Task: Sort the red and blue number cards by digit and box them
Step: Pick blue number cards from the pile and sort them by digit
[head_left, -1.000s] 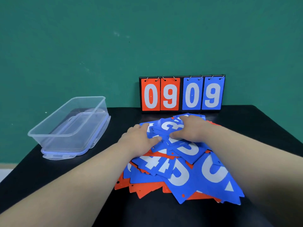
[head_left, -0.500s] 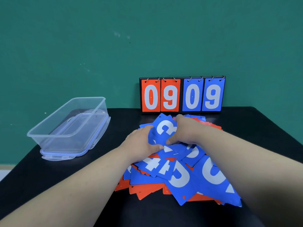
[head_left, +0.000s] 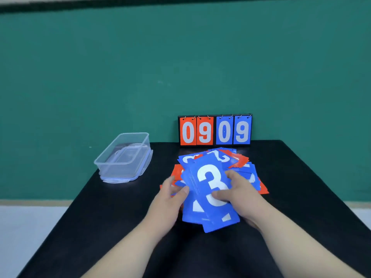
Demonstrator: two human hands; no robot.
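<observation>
A loose pile of red and blue number cards (head_left: 239, 159) lies on the black table (head_left: 100, 217) in front of me. I hold a stack of blue cards (head_left: 210, 189) lifted above the pile, a white 3 on top. My right hand (head_left: 239, 195) grips the stack's right edge, thumb across the 3. My left hand (head_left: 170, 199) holds the stack's left edge, thumb on its face. The clear plastic box (head_left: 124, 155) stands empty at the table's far left, on its lid.
A flip scoreboard (head_left: 215, 130) reading 09 in red and 09 in blue stands against the green wall at the table's back edge. Bare black tabletop lies between the box and the pile and along the near edge.
Both hands gathered blue cards from the pile's top and lifted them toward me as a stack. The view has pulled back and up.
</observation>
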